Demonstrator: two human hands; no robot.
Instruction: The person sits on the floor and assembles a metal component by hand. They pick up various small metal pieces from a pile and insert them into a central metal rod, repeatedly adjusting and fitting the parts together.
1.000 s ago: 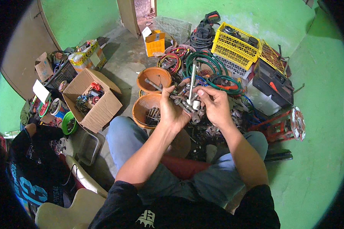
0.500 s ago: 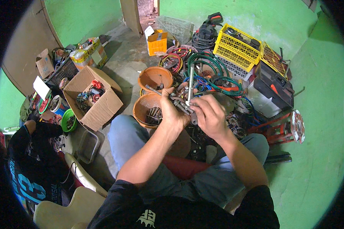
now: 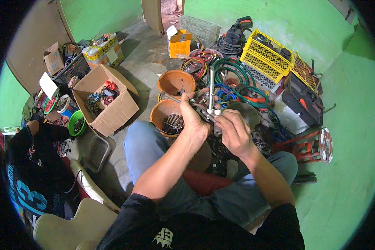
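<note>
Between my knees, above the cluttered floor, both of my hands meet on a small cluster of metal parts (image 3: 209, 114) from which a straight silver rod (image 3: 211, 89) stands upright. My left hand (image 3: 194, 121) is curled closed around the left side of the cluster, thumb up toward the rod's base, its back turned to me so I cannot see how much metal lies inside the palm. My right hand (image 3: 234, 131) is also curled, its fingers (image 3: 225, 121) pinched on the right side of the same cluster just below the rod; the exact grip is hidden behind the knuckles. The two hands touch or nearly touch at the parts. Just beyond my left hand sits an orange bowl (image 3: 161, 118) holding dark metal pieces, and behind it a second orange bowl (image 3: 176, 82), near each other, possibly touching. Past the rod lie coils of green hose (image 3: 233, 68) tangled with red and blue cables. Farther back stand a yellow plastic crate (image 3: 267, 54) and a small orange box (image 3: 180, 43). On my left, well apart from the hands, an open cardboard box (image 3: 112, 112) holds mixed small items, with a round green container (image 3: 76, 123) beside it. To my right a red metal stand (image 3: 308, 146) lies by the green wall. Another person in a dark shirt (image 3: 27, 175) sits at my far left.
</note>
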